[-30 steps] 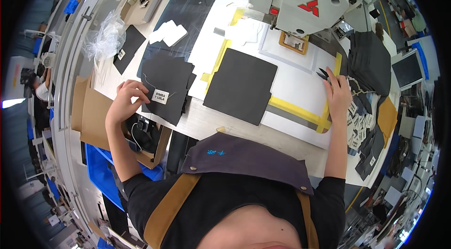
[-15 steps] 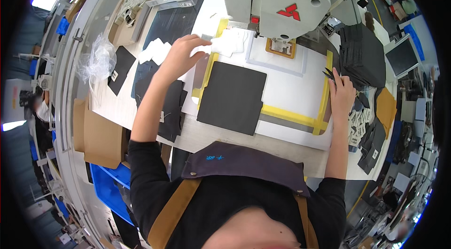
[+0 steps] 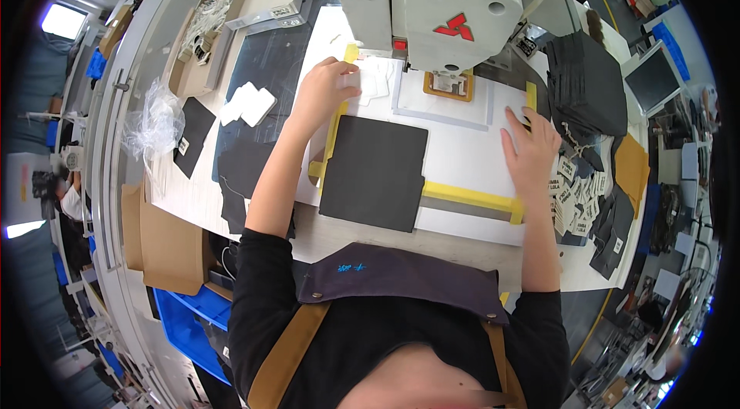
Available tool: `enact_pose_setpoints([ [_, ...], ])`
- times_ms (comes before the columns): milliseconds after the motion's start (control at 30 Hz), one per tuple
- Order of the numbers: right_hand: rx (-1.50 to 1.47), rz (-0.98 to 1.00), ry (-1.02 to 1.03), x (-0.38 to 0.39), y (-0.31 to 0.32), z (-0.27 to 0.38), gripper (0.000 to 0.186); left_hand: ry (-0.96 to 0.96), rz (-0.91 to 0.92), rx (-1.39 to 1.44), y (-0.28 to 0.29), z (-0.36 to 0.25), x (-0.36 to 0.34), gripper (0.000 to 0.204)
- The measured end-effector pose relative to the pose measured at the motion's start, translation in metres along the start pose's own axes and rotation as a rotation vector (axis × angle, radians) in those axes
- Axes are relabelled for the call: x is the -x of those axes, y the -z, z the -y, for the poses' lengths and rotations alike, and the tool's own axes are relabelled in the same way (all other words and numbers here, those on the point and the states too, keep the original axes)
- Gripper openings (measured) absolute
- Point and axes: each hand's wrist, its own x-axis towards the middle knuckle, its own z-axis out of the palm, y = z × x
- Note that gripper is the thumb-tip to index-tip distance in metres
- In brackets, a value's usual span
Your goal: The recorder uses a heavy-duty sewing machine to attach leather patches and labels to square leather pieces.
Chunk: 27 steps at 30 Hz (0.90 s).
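My left hand (image 3: 324,94) is over the yellow-taped left edge of the white work sheet (image 3: 459,151), thumb and forefinger apart beside several thin white cut pieces (image 3: 372,82). Between those fingertips I cannot make out anything held. A flat black panel (image 3: 374,172) with a notched right edge lies on the sheet just below that hand. At the sheet's right side, my right hand (image 3: 533,143) is curled round small black thread snips (image 3: 527,123), mostly hidden by the fingers. The white sewing machine head (image 3: 455,16) stands ahead, over a small brass-coloured frame (image 3: 449,86).
More white pieces (image 3: 248,105) lie on a dark mat at left, near crumpled clear plastic (image 3: 156,120). A stack of black panels (image 3: 586,85) and a pile of small labels (image 3: 576,197) are at right. An open cardboard box (image 3: 173,247) and blue bin (image 3: 181,324) sit lower left.
My left hand has moved right to the taped edge by the white pieces. My right hand has shifted slightly left, with the snips now mostly covered. The whole view has shifted a little.
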Motion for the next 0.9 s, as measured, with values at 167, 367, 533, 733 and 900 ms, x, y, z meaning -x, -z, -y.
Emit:
enact_pose_setpoints([
  [167,-0.122,-0.037,0.065,-0.017,-0.005,0.030,0.038,-0.025,-0.167,-0.079,-0.008,0.000,0.015,0.029],
  [367,-0.358,-0.023,0.082,-0.029,-0.005,0.054,0.031,-0.136,-0.251,-0.087,-0.009,-0.005,0.020,0.020],
  [533,-1.223,0.311,-0.238,-0.040,0.003,0.083,0.029,0.088,0.035,0.577,0.008,-0.041,0.034,0.014],
  [733,-1.717,0.592,-0.472,-0.049,-0.007,0.102,0.032,0.083,0.117,0.743,0.020,-0.060,0.046,0.017],
  [900,-1.849,0.453,-0.627,-0.056,0.002,0.117,0.034,0.059,0.102,0.879,0.017,-0.056,0.045,0.016],
])
